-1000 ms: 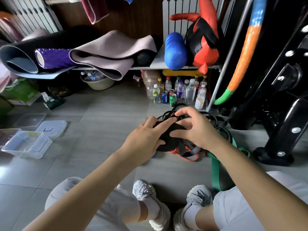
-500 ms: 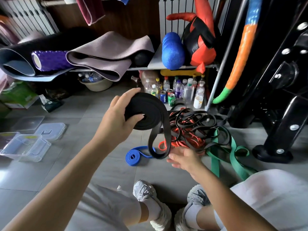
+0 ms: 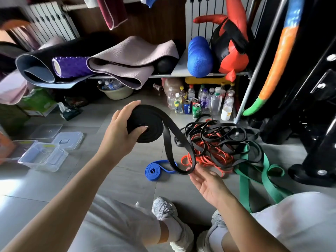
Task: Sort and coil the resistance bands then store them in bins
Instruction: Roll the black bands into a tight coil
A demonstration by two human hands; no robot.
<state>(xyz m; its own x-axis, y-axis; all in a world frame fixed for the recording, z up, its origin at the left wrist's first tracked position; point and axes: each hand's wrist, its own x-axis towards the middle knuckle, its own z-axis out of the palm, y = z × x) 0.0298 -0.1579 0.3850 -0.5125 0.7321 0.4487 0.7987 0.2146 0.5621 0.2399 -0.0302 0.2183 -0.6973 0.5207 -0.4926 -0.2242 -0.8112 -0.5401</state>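
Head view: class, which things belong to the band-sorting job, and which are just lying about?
Job: black band coil, left hand, right hand, tangled bands, blue band, green band, clear bins.
Lying about: yoga mats, purple roller, drink bottles.

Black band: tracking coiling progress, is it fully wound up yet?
No, a loose loop of the black band hangs from the coil in the left hand toward the right hand.
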